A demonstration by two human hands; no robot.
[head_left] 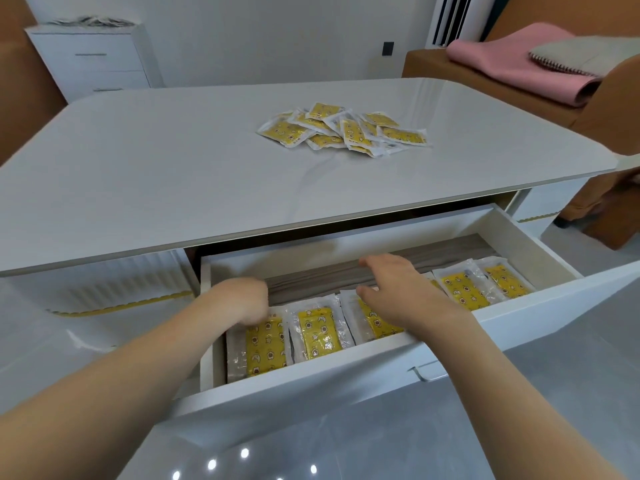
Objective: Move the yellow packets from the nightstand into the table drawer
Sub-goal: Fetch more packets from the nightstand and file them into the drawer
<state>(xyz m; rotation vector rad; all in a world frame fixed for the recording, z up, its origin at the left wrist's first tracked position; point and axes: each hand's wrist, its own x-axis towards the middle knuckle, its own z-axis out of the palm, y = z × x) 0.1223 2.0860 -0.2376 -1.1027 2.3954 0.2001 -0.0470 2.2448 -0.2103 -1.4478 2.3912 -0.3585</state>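
Head view shows both hands reaching into the open drawer (540, 237) of the counter (173, 174). Left hand (242, 301) has its fingers curled downward onto the leftmost yellow packet (265, 351); whether it pinches the packet or only touches it I cannot tell, since the fingertips are blurred. Right hand (398, 292) is spread and relaxed, palm down, fingers straight, resting over the third packet (375, 323) in the row. Between the two hands lies another packet (318, 334), flat on the drawer floor. Beyond the right hand, further to the right, two more packets (485, 284) lie side by side against the drawer's front wall. Ahead of the hands, on the counter top, a loose heap of yellow packets (343, 129) overlaps itself, well apart from the drawer. Far beyond the left hand stands a white nightstand (93, 60) with something greyish (90, 20) piled on top, too blurred to identify. Far beyond the right hand, a brown sofa (485, 74) carries a pink folded blanket (512, 64) and a grey cushion (588, 53)
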